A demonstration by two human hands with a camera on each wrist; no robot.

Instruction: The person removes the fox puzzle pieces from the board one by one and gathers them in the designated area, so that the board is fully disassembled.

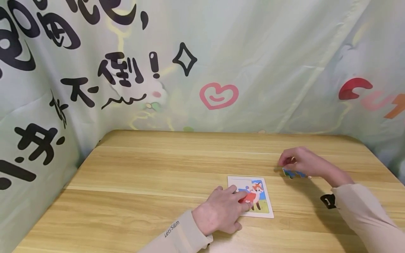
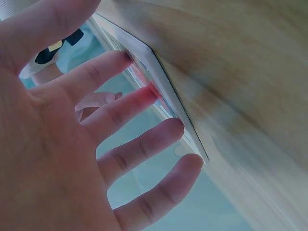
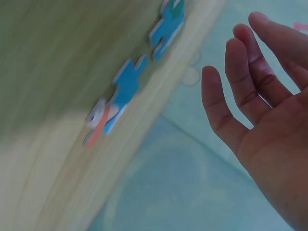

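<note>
A white-framed jigsaw board [image 1: 270,208] with a fox picture [image 1: 257,189] lies on the table, part of its left side plain white. My left hand [image 1: 223,209] rests on it with spread fingers, covering its lower left part. In the left wrist view the fingertips meet the board's edge [image 2: 166,91]. Farther right, my right hand [image 1: 304,162] hovers over loose blue jigsaw pieces [image 1: 288,173], fingers loosely bent. The right wrist view shows one blue piece with orange and white [image 3: 127,84] and another with green [image 3: 168,29]; nothing shows between that hand's fingers.
The wood-grained table [image 1: 142,182] reaches back to a pale printed curtain [image 1: 269,52] with black lettering and a pink heart. A black strap or tag [image 1: 328,201] hangs at the right sleeve's cuff.
</note>
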